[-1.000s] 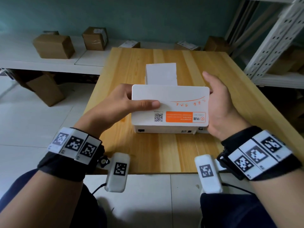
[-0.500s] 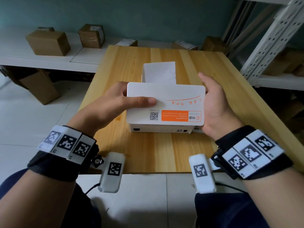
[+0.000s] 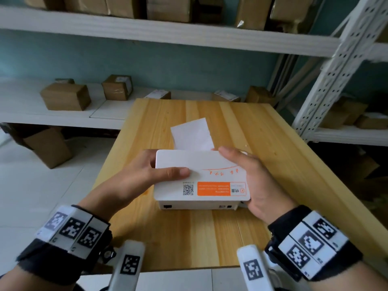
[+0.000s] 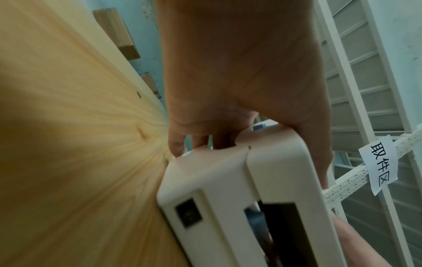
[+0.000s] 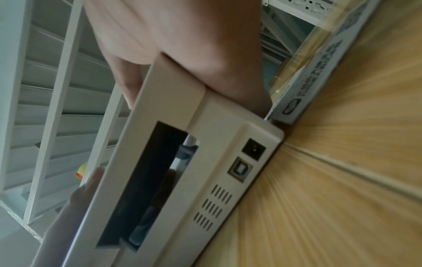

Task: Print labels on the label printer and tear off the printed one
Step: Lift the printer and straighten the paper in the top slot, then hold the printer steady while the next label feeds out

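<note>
So the label printer sits on the wooden surface, toward the near edge, back panel with its ports facing the person. Both hands are clamped on it from the sides. The left hand has its thumb laid flat across the lid and its fingers curled around the far left corner. The right hand cups the right end, thumb up on the far edge of the lid near the paper slot, and the rest of its fingers wrap the side where I can't see them properly.

A blank white label sticks out of the far side, tilted a bit and apparently still attached.

My guess is the two-handed hold is just to steady or square up the box so it won't slide when the paper gets pulled. Nothing is torn off yet. The right thumb being so close to the label looks handy, since that hand could pinch the label while the left pins the printer down.
</note>
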Tool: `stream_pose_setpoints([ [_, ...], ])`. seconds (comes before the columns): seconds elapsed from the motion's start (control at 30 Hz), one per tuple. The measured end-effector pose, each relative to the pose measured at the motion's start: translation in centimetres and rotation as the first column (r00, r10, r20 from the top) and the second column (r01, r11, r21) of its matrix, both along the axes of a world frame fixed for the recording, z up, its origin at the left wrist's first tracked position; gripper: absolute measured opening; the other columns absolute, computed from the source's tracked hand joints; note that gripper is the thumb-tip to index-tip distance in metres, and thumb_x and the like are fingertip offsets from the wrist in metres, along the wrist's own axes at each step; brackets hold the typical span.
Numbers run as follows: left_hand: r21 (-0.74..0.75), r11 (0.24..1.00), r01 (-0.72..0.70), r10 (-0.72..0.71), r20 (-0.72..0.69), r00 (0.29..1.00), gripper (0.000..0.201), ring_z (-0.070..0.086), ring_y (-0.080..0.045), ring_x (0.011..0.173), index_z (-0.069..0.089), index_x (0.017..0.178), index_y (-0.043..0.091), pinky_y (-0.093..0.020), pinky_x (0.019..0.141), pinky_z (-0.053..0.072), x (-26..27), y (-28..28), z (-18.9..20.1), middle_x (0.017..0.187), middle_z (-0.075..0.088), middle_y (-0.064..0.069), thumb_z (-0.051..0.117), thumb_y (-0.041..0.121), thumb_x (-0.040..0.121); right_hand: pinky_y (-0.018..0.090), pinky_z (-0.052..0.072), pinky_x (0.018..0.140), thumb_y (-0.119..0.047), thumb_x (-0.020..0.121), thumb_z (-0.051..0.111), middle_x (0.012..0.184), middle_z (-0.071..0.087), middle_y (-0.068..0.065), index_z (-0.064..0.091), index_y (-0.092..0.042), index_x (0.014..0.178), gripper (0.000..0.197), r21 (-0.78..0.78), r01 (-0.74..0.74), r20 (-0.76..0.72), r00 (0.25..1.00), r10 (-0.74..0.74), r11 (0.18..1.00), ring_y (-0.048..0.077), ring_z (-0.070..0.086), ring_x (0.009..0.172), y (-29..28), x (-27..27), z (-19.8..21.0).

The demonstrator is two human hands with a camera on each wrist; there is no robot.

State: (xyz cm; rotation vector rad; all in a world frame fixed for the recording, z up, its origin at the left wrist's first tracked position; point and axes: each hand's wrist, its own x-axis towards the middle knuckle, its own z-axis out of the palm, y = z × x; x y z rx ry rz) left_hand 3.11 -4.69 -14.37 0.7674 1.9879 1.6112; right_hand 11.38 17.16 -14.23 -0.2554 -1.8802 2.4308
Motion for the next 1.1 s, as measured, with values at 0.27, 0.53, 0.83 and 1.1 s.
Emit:
stream_pose_setpoints([
  [0.27,-0.042,0.999,0.0,0.001,0.015,1.0,0.039,0.078,-0.025,0.092,0.075,0.108,0.005,-0.027,0.075,0.059,0.0,0.0,0.6,0.104,0.081,-0.007,0.072,0.032,0.08,0.032,0.054,0.067,-0.035,0.075,0.074,0.087,0.076,0.014,0.071,-0.018,0.084,0.02,0.024,0.013,-0.01,1.0,-0.013,1.0,0.028,0.073,0.076,0.0,-0.2,-0.1],
  [0.53,-0.047,0.998,-0.041,0.042,0.033,0.999,0.039,0.078,-0.022,0.095,0.07,0.115,0.01,-0.028,0.079,0.056,0.9,0.3,0.8,0.107,0.081,-0.004,0.078,0.033,0.085,0.029,0.055,0.063,-0.037,0.085,0.072,0.095,0.078,0.017,0.075,-0.013,0.091,0.025,0.083,0.006,0.029,1.0,-0.009,0.997,0.029,0.075,0.077,-0.1,0.1,0.1],
  [0.83,0.022,0.996,-0.084,0.083,0.032,0.996,0.038,0.079,-0.022,0.091,0.07,0.111,0.006,-0.02,0.071,0.058,1.4,0.3,0.3,0.103,0.082,-0.006,0.08,0.028,0.081,0.03,0.056,0.063,-0.037,0.083,0.075,0.096,0.078,0.018,0.074,-0.012,0.093,0.027,0.088,0.008,-0.014,1.0,-0.007,0.996,0.032,0.075,0.081,-0.1,0.4,0.0],
  [1.1,0.056,0.996,-0.073,0.072,0.029,0.997,0.041,0.078,-0.027,0.091,0.071,0.111,0.004,-0.021,0.069,0.058,1.1,0.4,-0.3,0.104,0.081,-0.01,0.073,0.029,0.078,0.034,0.054,0.07,-0.036,0.084,0.073,0.095,0.078,0.016,0.076,-0.015,0.09,0.021,0.086,0.025,-0.026,0.999,-0.023,0.996,0.031,0.075,0.082,-0.1,0.1,-0.1],
])
